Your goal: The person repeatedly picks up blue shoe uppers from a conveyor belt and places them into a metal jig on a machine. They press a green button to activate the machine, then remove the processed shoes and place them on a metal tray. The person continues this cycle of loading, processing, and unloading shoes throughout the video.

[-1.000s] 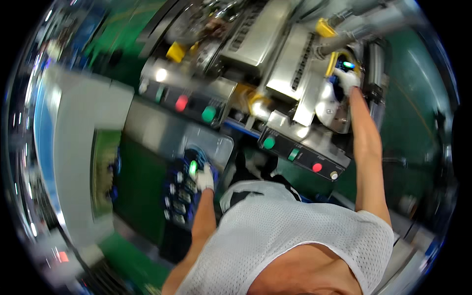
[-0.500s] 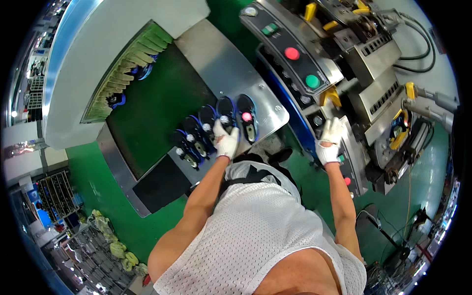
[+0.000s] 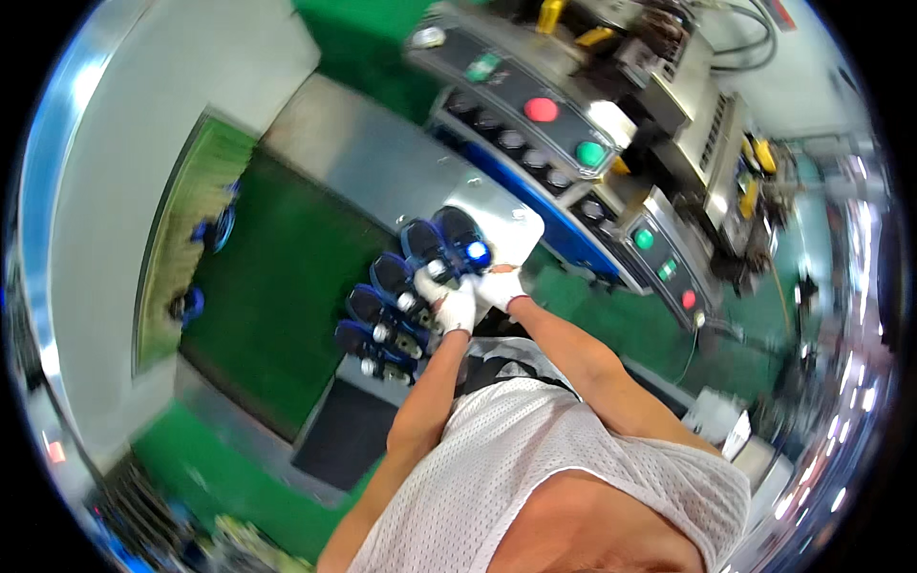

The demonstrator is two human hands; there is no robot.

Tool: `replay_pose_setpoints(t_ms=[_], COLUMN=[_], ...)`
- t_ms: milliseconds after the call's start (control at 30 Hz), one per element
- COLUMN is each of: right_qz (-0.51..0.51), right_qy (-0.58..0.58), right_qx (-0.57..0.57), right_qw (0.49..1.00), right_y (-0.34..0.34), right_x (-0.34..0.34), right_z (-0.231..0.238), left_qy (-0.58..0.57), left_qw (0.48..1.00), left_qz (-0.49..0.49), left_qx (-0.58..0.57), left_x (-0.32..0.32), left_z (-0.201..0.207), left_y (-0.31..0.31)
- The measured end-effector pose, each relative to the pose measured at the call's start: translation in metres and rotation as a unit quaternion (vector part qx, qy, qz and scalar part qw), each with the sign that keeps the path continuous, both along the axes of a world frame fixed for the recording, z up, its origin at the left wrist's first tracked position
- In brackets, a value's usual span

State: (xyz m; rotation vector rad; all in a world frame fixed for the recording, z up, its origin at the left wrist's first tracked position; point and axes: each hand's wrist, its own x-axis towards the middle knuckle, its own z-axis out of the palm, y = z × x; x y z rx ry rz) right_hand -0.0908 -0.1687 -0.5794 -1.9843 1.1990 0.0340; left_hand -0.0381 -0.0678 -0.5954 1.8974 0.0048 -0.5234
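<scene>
Black shoes with blue edges, seemingly on lasts with shiny metal fittings, lie in a slanted row along the near metal edge of a conveyor. My left hand [image 3: 454, 304], in a white glove, has its fingers around the heel end of the second shoe [image 3: 421, 241] from the right. Close beside it, my gloved right hand [image 3: 501, 287] is at the heel end of the rightmost shoe [image 3: 460, 234]; blur and overlap hide its fingers. Further left in the row are a middle shoe [image 3: 391, 274] and the leftmost shoe [image 3: 355, 338].
A green conveyor belt [image 3: 263, 296] runs into a white machine housing [image 3: 124, 181] through a bristle curtain [image 3: 172, 258], where more shoes sit. To the right stands a machine with a red button [image 3: 541, 110], green button [image 3: 590, 154] and lower control panel [image 3: 666, 256].
My right hand has left the right-hand machine's control panel and come over beside my left hand at the shoes. The whole view has turned and shifted.
</scene>
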Motion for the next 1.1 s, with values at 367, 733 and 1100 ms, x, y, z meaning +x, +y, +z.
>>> replay_pose_setpoints(t_ms=[367, 733, 1100], right_qz=[-0.247, -0.691, -0.901], right_qy=[-0.015, -0.460, -0.152], right_qx=[0.206, 0.116, -0.268], right_qw=[0.947, 0.546, 0.307], right_y=[-0.002, 0.121, 0.291], right_x=[-0.086, -0.314, -0.525], right_z=[0.054, 0.156, 0.233], left_qy=[0.013, 0.004, 0.021], left_qw=[0.934, 0.666, 0.371], left_qz=[-0.297, -0.745, -0.915], left_qx=[0.199, 0.032, -0.158], left_x=[0.035, -0.170, -0.515], left_z=[0.034, 0.121, 0.260], left_y=[-0.003, -0.071, -0.070])
